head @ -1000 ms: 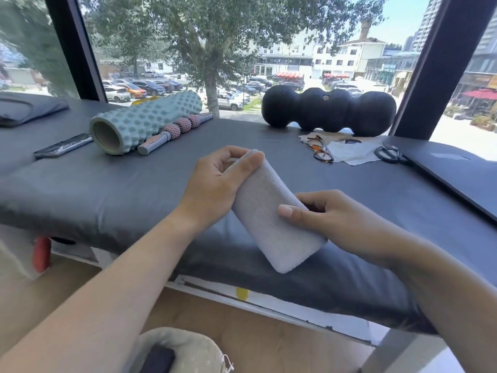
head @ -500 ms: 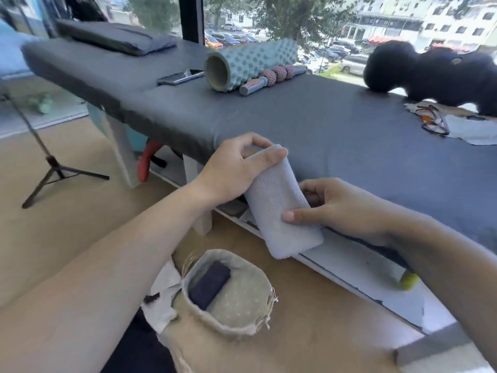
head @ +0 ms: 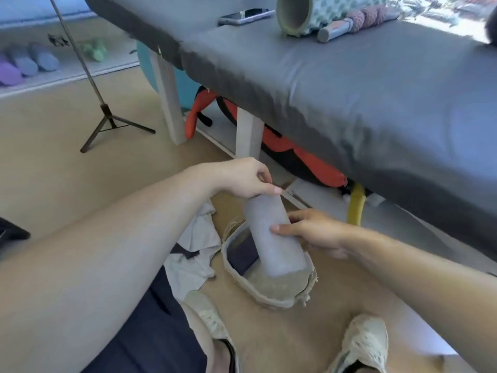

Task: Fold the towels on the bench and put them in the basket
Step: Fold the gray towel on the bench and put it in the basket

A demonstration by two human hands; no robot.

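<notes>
A folded light grey towel (head: 271, 232) is held lengthwise over the round fabric basket (head: 269, 294) on the floor, its lower end dipping inside the rim. My left hand (head: 242, 179) grips the towel's top end. My right hand (head: 314, 232) holds its right side with the thumb laid across the front. A dark folded towel (head: 242, 254) lies in the basket at the left. The grey padded bench (head: 349, 84) stands behind, above the basket.
On the bench lie a teal foam roller (head: 304, 12), a pink massage stick (head: 357, 18) and a phone (head: 244, 16). Orange and yellow gear (head: 293, 157) sits under it. A tripod stand (head: 105, 117) is at left. White cloth (head: 193, 251) and my shoes (head: 360, 343) are beside the basket.
Both hands have carried the folded towel down off the bench edge and lowered it into the basket on the floor. The view has tipped downward.
</notes>
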